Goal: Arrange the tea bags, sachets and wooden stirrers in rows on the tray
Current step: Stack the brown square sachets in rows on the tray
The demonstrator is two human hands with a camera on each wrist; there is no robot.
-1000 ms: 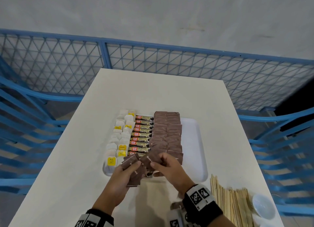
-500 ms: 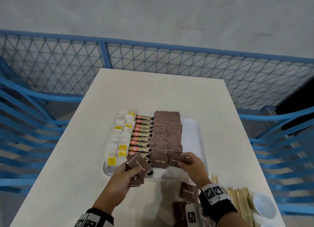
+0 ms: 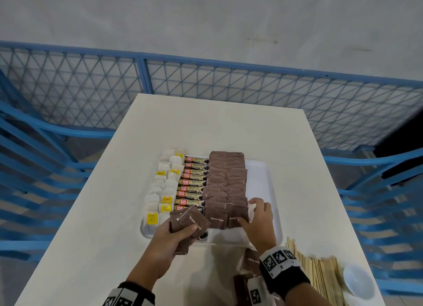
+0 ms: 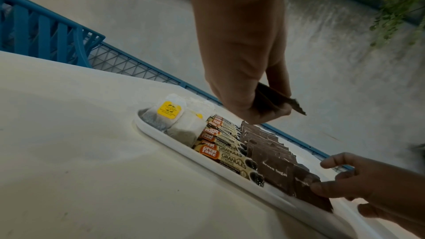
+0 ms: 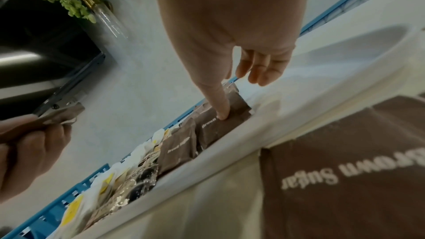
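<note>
Loose sachets, nearest: a few brown sugar sachets (image 3: 251,260) flat on the table (image 3: 91,248) by the right wrist, outside the tray; one fills the near corner of the right wrist view, print upside down.
Stirrers: wooden stirrers (image 3: 320,276) in a loose pile on the table, right of the wrist, off the tray.
Small bowl: white bowl (image 3: 358,280) just right of the stirrers, at the table's near right corner.
Left hand: left hand (image 3: 170,239) over the tray's near edge, fingers and thumb curled round a held stack of brown sachets (image 3: 190,223), top one reads "Brown Sugar".
Right hand: right hand (image 3: 258,221) low over the tray, thumb pressing the near right sachet (image 3: 235,216) of the brown rows, other fingers loose and spread, gripping nothing.
Tray: white tray (image 3: 267,191) mid-table, its right strip bare.
Rows, left to right: tea bags (image 3: 160,191) with yellow tags in two columns; coffee sticks (image 3: 192,182) labelled "Granules" in one column; brown sachet rows (image 3: 226,179) in two overlapping columns running to the far rim.
Far: blue mesh fence (image 3: 206,88) beyond the table, grey floor behind.
</note>
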